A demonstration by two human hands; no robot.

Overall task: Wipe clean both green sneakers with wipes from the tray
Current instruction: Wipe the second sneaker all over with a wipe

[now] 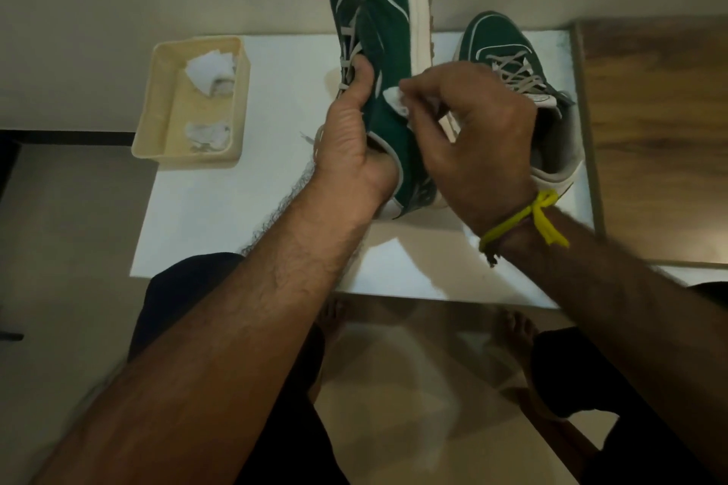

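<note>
Right now my left hand (pixel 354 138) grips the raised green sneaker (pixel 378 63) at its collar, long axis running away from me. My right hand (pixel 472 130) pinches a wipe (pixel 396 100) against its side panel, nearer the heel than the toe.

Left hand (pixel 354 138) curled in grip; right hand (pixel 472 130) pinching.

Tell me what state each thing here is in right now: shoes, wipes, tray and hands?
Held sneaker: lifted, tilted, laces loose.
Second sneaker: upright on the white table, laced.
Wipe: crumpled, pressed on the held sneaker's side.
Tray: open, holding two crumpled wipes.
Left hand: gripping the held sneaker.
Right hand: pinching the wipe.
</note>
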